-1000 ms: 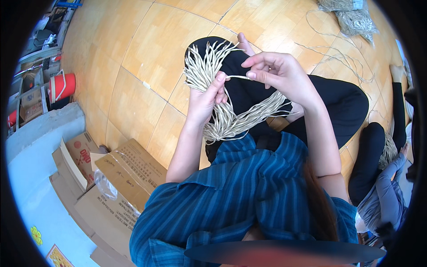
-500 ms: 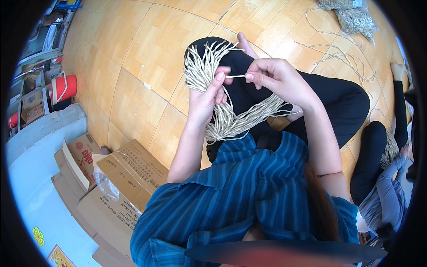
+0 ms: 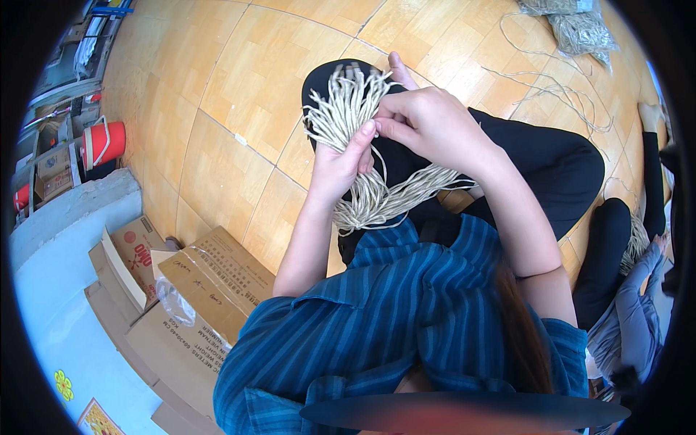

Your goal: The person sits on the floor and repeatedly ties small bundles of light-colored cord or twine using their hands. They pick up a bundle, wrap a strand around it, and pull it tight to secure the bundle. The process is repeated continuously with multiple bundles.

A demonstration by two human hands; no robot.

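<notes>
A thick bundle of beige twisted cords (image 3: 346,116) lies over my black-trousered lap. Its frayed ends fan out above my left hand (image 3: 349,154), which is closed round the bundle with the thumb on top. From there the cords run down to a gathered bend near my shirt, and another length stretches away to the right under my right forearm. My right hand (image 3: 428,123) is pinched close beside the left thumb, at the right edge of the fan. Whatever lies between its fingertips is hidden.
Loose cords (image 3: 558,94) lie on the tiled floor at the right, below clear plastic bags (image 3: 580,32) of cord. Another person (image 3: 631,312) sits at the far right with similar cords. Cardboard boxes (image 3: 217,279) stand at the left, and a red bucket (image 3: 105,143) is by the shelves.
My right hand has moved left to meet my left hand. The single cord stretched between them no longer shows. The fanned ends have shifted slightly right.
</notes>
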